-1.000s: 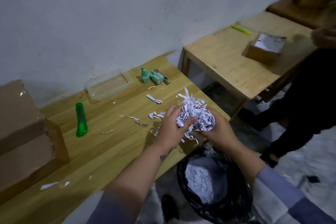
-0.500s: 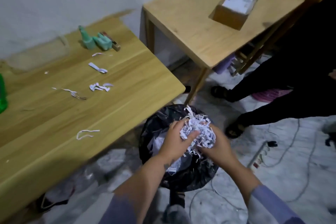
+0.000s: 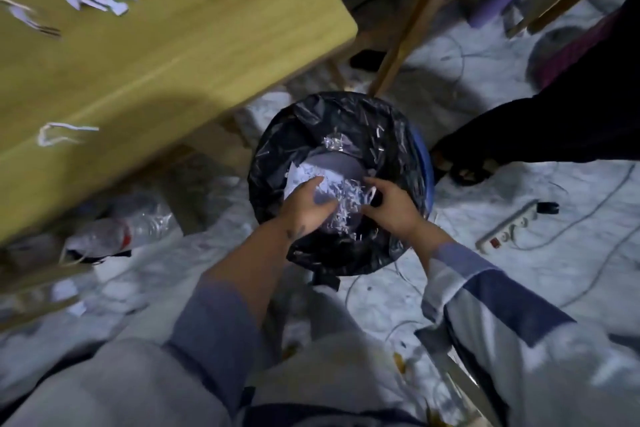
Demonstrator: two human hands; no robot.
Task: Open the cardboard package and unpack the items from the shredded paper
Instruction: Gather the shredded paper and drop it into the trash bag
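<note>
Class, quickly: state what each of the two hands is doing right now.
Left hand: over the bin, fingers curled on the shredded paper.
Right hand: touches the same clump; too blurred to tell whether it grips or has let go.

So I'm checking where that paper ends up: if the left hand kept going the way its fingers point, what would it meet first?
Most likely the shredded paper it is already pressing, then the pile inside the black bin bag below. The left hand points down into the bin; depth is unclear.
</note>
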